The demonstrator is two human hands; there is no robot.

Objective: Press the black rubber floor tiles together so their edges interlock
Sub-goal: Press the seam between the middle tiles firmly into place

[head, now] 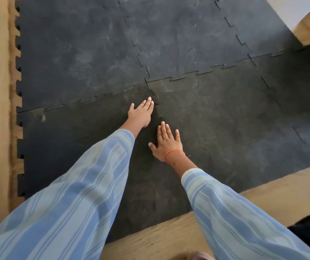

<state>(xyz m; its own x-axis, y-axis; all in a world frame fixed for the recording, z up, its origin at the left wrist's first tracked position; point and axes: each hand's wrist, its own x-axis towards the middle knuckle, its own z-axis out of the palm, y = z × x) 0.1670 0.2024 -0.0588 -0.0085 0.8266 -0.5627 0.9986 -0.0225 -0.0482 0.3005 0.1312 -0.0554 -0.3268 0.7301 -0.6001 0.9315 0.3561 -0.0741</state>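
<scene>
Six black rubber tiles show, laid in two rows of three on a wooden floor; the far right ones at two and three o'clock are cut off by the frame. Two hands rest flat and open on the near row, holding nothing. The left hand lies at centre with fingers together, its tips beside the toothed seam that runs toward twelve o'clock. The right hand sits just toward five o'clock of it, fingers spread, on the neighbouring tile, an orange string round its wrist. Two striped blue sleeves hide the near stretch of that seam. A dark shape at four o'clock is hard to make out.
</scene>
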